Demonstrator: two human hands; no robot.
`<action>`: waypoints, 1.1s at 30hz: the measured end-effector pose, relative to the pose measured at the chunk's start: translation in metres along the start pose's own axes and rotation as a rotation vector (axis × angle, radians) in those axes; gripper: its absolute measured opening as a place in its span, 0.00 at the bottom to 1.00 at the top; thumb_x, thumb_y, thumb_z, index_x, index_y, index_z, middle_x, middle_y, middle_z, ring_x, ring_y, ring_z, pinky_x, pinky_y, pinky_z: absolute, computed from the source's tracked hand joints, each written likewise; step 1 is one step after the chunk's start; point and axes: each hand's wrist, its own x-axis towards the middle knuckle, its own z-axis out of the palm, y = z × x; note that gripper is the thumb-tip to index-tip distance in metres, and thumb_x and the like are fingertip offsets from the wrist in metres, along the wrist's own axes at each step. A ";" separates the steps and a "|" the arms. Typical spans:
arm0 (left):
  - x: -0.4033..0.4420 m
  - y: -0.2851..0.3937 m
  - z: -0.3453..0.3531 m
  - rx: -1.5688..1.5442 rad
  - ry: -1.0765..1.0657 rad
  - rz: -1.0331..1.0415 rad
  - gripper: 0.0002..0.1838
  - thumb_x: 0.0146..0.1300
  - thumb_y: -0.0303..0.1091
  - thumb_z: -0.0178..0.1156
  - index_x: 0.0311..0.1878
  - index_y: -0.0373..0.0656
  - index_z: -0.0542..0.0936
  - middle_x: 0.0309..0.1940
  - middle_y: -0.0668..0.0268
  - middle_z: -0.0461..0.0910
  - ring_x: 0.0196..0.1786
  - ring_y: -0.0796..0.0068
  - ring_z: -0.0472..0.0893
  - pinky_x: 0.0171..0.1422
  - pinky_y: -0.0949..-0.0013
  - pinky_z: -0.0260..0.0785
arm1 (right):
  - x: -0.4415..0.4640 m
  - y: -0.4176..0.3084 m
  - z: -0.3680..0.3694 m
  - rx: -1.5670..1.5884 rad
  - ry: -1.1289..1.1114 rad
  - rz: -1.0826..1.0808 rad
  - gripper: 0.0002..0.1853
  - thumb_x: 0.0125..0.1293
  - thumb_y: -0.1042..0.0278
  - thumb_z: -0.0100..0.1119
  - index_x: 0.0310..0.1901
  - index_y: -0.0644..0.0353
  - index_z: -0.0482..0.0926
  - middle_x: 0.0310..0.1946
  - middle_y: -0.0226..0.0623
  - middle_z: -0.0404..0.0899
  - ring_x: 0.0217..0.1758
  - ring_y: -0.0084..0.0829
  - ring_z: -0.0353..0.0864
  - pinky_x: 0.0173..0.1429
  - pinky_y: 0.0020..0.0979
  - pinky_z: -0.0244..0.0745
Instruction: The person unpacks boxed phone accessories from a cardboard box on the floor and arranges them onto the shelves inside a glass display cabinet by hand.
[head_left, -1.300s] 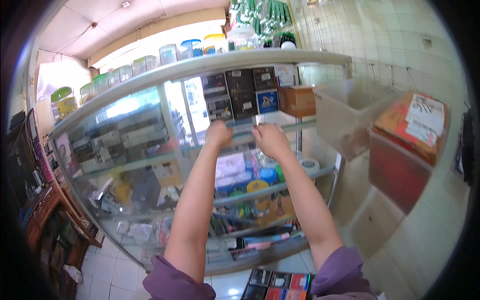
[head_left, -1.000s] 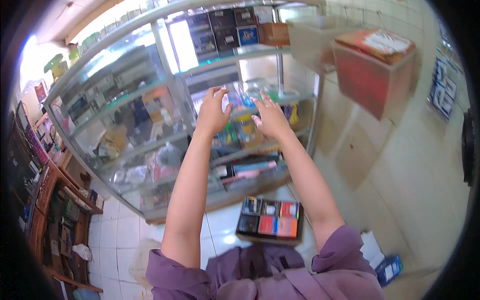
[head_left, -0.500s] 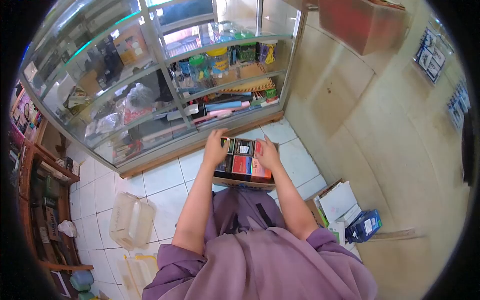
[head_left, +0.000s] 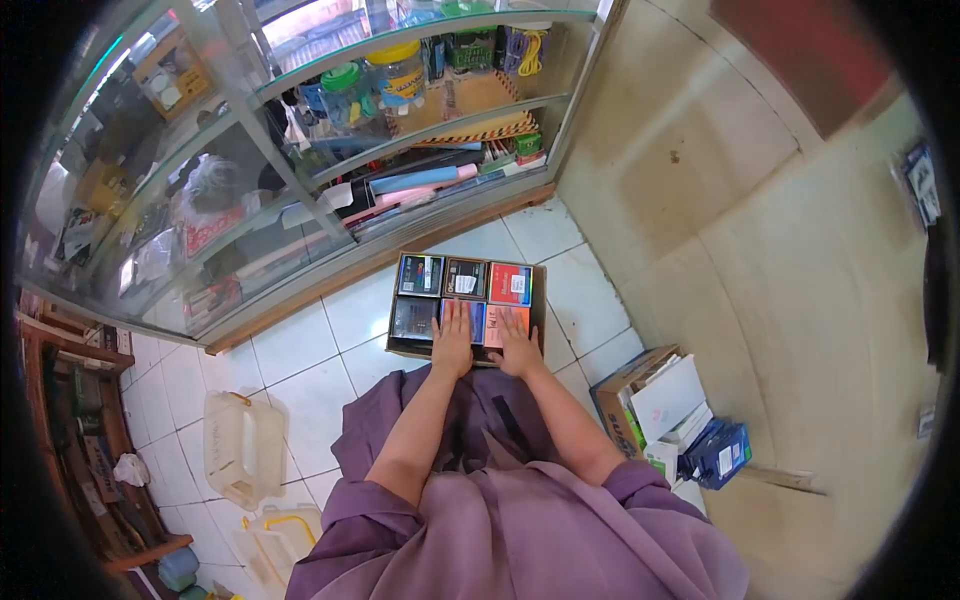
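An open cardboard box [head_left: 540, 300] stands on the tiled floor in front of me, with several small boxes packed inside in two rows. My left hand [head_left: 453, 340] lies with fingers spread on a small box in the near row's middle. Beside it, my right hand [head_left: 515, 343] rests with fingers apart on the orange-red box [head_left: 495, 322] at the near right. In the far row are a dark box [head_left: 420, 275], another dark box [head_left: 466, 280] and a red box [head_left: 511, 284]. A black box [head_left: 415, 317] sits at the near left.
A glass display cabinet [head_left: 350, 240] stands beyond the box. Two clear plastic containers [head_left: 235, 450] lie on the floor at the left, near a wooden shelf [head_left: 50, 400]. At the right, by the wall, is a carton [head_left: 612, 400] with papers and blue packages [head_left: 720, 455].
The view has tilted down from the cabinet to the floor. Both hands have come down from in front of the shelves onto the small boxes, moving from the box's sides to its near row.
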 end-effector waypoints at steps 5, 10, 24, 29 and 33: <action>0.007 -0.002 0.042 0.043 0.099 0.019 0.51 0.52 0.31 0.65 0.76 0.41 0.46 0.77 0.50 0.45 0.75 0.49 0.54 0.74 0.49 0.55 | -0.005 0.012 0.012 -0.060 0.091 -0.066 0.55 0.51 0.60 0.71 0.76 0.46 0.45 0.76 0.37 0.46 0.78 0.43 0.48 0.73 0.61 0.50; 0.025 0.004 0.011 0.165 0.026 0.061 0.48 0.51 0.29 0.65 0.75 0.42 0.53 0.72 0.52 0.58 0.64 0.54 0.70 0.66 0.58 0.64 | 0.007 0.010 -0.009 -0.125 0.133 -0.120 0.54 0.44 0.64 0.74 0.74 0.51 0.54 0.66 0.37 0.64 0.65 0.42 0.64 0.64 0.52 0.62; -0.002 0.023 -0.035 0.164 0.116 0.079 0.36 0.50 0.28 0.65 0.66 0.48 0.68 0.63 0.67 0.66 0.70 0.56 0.61 0.68 0.34 0.56 | 0.004 0.014 -0.029 -0.060 0.221 -0.150 0.52 0.26 0.68 0.78 0.61 0.59 0.64 0.57 0.42 0.68 0.64 0.42 0.67 0.63 0.50 0.62; -0.040 0.037 -0.069 0.021 0.129 0.115 0.48 0.39 0.25 0.71 0.69 0.49 0.63 0.67 0.65 0.61 0.72 0.51 0.56 0.62 0.39 0.65 | -0.028 0.014 -0.074 0.164 0.301 -0.191 0.50 0.27 0.65 0.78 0.59 0.61 0.65 0.56 0.45 0.69 0.62 0.47 0.67 0.65 0.48 0.65; -0.074 0.032 -0.115 0.004 0.253 0.211 0.48 0.38 0.24 0.71 0.68 0.49 0.63 0.66 0.63 0.61 0.73 0.52 0.56 0.60 0.44 0.66 | -0.060 -0.007 -0.114 0.328 0.406 -0.266 0.52 0.27 0.64 0.79 0.60 0.64 0.64 0.56 0.48 0.71 0.60 0.50 0.68 0.66 0.42 0.67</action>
